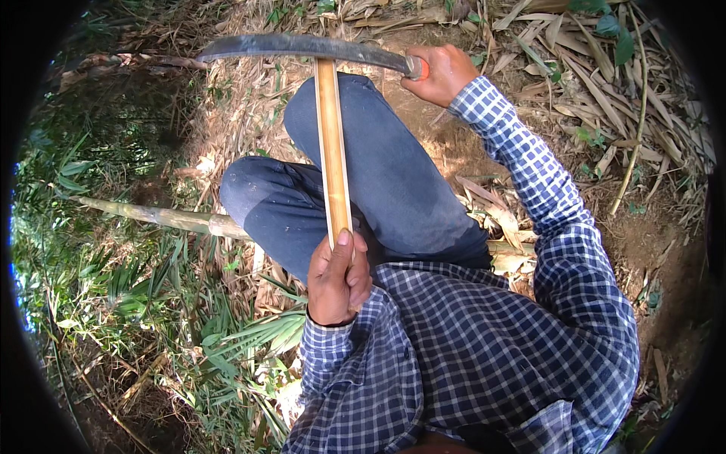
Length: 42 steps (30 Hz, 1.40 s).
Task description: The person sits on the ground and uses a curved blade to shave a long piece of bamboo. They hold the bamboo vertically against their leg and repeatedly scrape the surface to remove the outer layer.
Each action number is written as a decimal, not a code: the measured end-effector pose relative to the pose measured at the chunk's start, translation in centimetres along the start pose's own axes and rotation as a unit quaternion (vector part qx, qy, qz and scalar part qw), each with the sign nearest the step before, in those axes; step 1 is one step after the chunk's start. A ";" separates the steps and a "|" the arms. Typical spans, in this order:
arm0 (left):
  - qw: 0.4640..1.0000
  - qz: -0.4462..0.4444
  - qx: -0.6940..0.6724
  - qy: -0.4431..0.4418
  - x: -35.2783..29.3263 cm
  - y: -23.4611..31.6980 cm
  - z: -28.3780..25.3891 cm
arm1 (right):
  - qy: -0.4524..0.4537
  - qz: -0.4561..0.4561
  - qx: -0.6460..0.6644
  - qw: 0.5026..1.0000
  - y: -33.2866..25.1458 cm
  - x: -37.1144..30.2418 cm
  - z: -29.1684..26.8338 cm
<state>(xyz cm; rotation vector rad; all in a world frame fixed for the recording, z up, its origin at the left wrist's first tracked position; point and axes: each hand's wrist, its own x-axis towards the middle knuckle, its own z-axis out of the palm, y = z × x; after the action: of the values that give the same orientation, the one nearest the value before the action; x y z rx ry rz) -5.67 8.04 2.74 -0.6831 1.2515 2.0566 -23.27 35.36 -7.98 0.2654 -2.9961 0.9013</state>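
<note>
A split length of bamboo [330, 136], pale tan with a hollow inner face, runs lengthwise in front of me over my bent legs. My left hand [340, 276] grips its near end, thumb lying along the top. Closed round an orange-red handle, my right hand [442, 74] holds a long curved machete [302, 47] at the upper right. The dark blade stretches leftward across the bamboo's far end and appears to touch it. Fingers of the right hand are partly hidden behind the handle.
My legs in dark blue trousers [408, 159] are folded beneath the bamboo. A bamboo pole [151, 213] lies to the left, ending by my knee. Green leaves [257, 340] grow at the lower left. Dry leaves [597, 83] cover the ground at the upper right.
</note>
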 end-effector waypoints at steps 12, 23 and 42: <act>0.995 0.051 0.084 0.014 2.7 1.3 2.0 | -0.087 -0.076 0.022 0.993 -5.5 -7.2 -3.4; 0.993 0.021 0.119 -0.005 2.7 2.0 1.9 | -0.077 -0.052 -0.016 0.996 -5.3 -7.1 -3.6; 0.998 0.046 0.041 0.035 2.4 2.2 1.6 | -0.021 0.064 0.073 0.995 -3.1 -5.6 -2.2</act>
<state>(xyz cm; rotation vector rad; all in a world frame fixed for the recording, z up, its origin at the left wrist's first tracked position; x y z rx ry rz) -9.02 9.32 2.97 -0.6772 1.4225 2.0578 -17.35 34.96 -4.74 0.0933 -3.0177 1.1432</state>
